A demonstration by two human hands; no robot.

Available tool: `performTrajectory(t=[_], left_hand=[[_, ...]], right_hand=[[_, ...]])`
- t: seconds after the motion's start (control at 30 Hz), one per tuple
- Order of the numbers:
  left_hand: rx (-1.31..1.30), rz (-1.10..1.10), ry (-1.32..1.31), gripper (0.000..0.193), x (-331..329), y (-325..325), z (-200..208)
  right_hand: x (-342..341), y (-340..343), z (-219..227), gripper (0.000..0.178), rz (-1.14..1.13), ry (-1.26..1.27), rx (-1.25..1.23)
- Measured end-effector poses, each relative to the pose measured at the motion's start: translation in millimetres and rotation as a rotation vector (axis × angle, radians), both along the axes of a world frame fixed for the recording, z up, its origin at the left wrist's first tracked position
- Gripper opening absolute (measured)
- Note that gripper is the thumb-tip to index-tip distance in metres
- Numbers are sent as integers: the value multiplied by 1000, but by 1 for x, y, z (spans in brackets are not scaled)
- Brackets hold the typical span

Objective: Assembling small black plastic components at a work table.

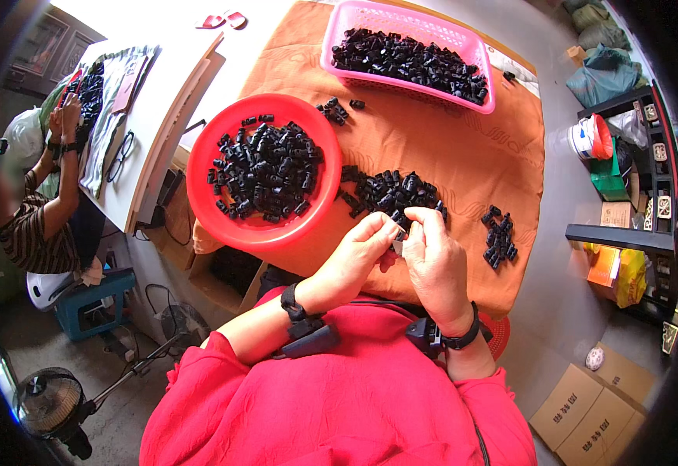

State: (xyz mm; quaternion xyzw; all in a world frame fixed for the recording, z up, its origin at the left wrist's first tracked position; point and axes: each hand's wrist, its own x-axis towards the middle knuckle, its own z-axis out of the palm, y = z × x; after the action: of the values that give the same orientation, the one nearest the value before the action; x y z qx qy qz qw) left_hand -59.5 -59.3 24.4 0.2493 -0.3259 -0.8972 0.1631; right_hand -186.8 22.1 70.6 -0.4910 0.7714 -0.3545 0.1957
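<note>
My left hand [358,255] and my right hand [436,266] meet over the near edge of the orange cloth. Both are closed, thumbs and fingertips pinched together. Between them shows a tiny pale bit, too small to name. Just beyond the fingertips lies a loose pile of small black cylindrical parts [401,190]. A smaller cluster of the black parts [499,239] sits to the right of my right hand. Left of my left hand stands a round red basin [203,213] holding a heap of similar black parts [265,171].
At the far side a pink basket [343,15] holds more black parts. An orange cloth [479,155] covers the table. On the left a person [32,198] works at a white table [148,124], near a standing fan [47,400]. Cardboard boxes [587,419] and a shelf [618,237] stand right.
</note>
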Motion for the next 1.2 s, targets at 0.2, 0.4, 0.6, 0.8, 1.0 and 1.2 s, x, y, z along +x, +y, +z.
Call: performTrajectory(t=[0.2, 0.4, 0.6, 0.8, 1.0, 1.2], left_hand=[[26, -1, -44, 17, -1, 1, 3], [20, -4, -41, 17, 1, 1, 1], [60, 2, -49, 19, -1, 4, -1], [119, -59, -58, 21, 3, 1, 5], [212, -42, -16, 21, 0, 1, 7], [186, -52, -36, 19, 1, 1, 4]], right_hand=[[1, 0, -2, 22, -2, 1, -15], [0, -1, -2, 22, 12, -28, -17], [5, 2, -8, 23, -52, 37, -50], [-6, 6, -8, 31, -156, -8, -124], [-2, 9, -8, 26, -71, -21, -62], [1, 6, -11, 24, -49, -10, -76]])
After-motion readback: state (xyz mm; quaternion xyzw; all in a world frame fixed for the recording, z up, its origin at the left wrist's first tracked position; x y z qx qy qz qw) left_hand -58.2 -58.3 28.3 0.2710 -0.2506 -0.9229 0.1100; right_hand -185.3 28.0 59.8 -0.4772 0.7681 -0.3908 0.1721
